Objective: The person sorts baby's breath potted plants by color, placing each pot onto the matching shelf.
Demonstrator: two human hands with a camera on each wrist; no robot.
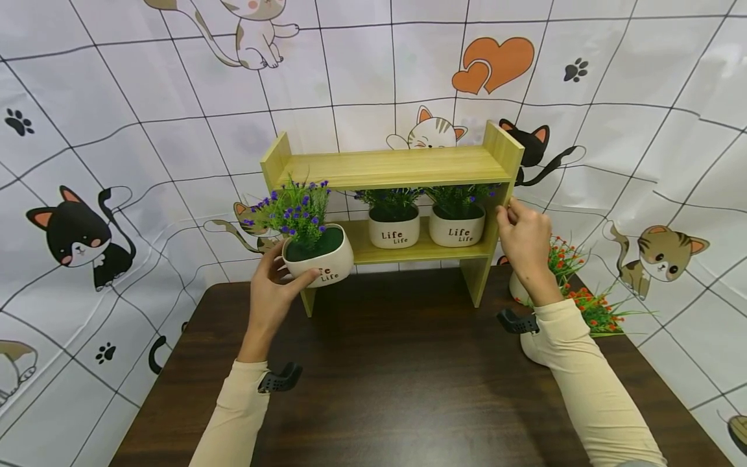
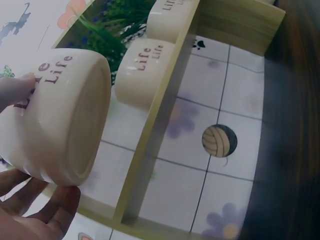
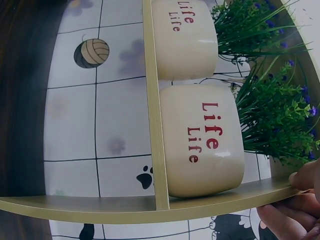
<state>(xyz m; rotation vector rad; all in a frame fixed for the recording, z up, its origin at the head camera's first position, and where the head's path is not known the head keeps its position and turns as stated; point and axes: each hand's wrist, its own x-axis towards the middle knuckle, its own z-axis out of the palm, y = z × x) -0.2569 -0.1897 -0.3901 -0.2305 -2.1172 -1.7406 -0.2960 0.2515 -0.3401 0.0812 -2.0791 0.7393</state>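
Left hand [image 1: 270, 292] grips pot [image 1: 334, 263] of purple flowers [image 1: 299, 211]; shelf [image 1: 397, 167] holds 2 pots [image 1: 393, 232].

Over on the right of the dark counter [image 1: 385, 389], it's an orange-flowered plant [image 1: 565, 258], with a second orange-flowered plant [image 1: 596, 311] just nearer! Behind, the white gridded wall covering [image 1: 362, 68]: black cat [image 1: 78, 230] at left, striped brown cat [image 1: 659, 254] at right, orange hearts [image 1: 503, 63] up high, dark paw print [image 1: 576, 70] to their right, and, from the left wrist, a printed yarn ball [image 2: 216, 140]!
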